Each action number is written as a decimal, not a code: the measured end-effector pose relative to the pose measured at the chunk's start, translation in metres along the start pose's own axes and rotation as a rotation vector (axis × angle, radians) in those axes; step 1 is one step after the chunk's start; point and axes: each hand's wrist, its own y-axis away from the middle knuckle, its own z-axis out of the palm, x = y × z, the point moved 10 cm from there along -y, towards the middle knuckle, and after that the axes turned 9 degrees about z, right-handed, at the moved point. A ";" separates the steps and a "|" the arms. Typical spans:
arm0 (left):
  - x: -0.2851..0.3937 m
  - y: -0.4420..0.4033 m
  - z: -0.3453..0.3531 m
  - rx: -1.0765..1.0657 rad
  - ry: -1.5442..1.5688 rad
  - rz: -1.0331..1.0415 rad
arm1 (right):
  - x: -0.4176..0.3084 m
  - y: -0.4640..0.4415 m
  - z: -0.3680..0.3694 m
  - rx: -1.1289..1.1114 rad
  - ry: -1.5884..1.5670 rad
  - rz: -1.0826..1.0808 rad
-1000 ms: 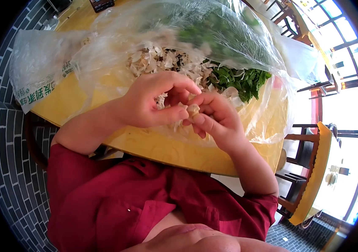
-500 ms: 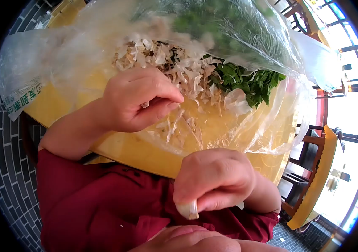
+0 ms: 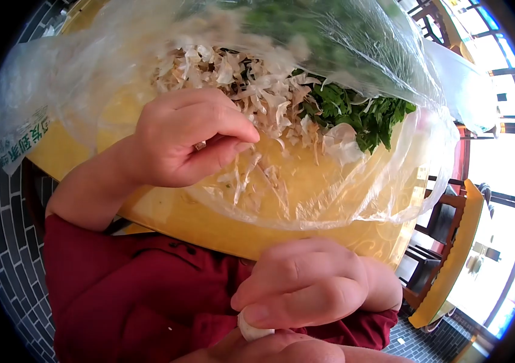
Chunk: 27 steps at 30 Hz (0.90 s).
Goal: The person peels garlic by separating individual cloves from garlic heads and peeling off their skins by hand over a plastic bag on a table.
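Note:
My left hand [image 3: 194,138] is closed above the near part of the yellow table, thumb and forefinger pressed together. A small pale bit shows between its fingers, too little of it to name. Just beyond it lies a heap of dry, papery garlic skins [image 3: 269,97], with green leaves [image 3: 366,118] to its right. My right hand [image 3: 309,284] is low, in front of the dark red shirt, back of the hand upward. Its thumb and fingers grip a whitish garlic clove [image 3: 252,328], partly covered by the fingertips.
A clear plastic bag [image 3: 384,54] covers more greens at the back, and its thin film [image 3: 330,212] spreads over the yellow table [image 3: 209,233]. A bag with green print [image 3: 27,136] lies at the left. Chairs and another table [image 3: 451,260] stand at the right.
My hands were together at a small pale piece over the table. They have parted: my right hand has come down toward my body with the clove, and my left has shifted slightly left.

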 end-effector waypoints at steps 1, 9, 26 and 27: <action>0.001 0.000 0.001 -0.020 -0.002 0.003 | -0.001 0.000 0.001 0.009 0.010 -0.015; 0.001 0.000 0.001 -0.011 -0.001 0.019 | -0.007 0.009 0.003 0.175 0.007 -0.131; -0.001 0.001 -0.001 0.000 0.031 0.005 | 0.006 -0.002 0.001 0.012 0.000 0.092; 0.000 0.002 -0.003 0.005 0.024 0.007 | 0.014 -0.001 -0.004 0.034 0.092 0.150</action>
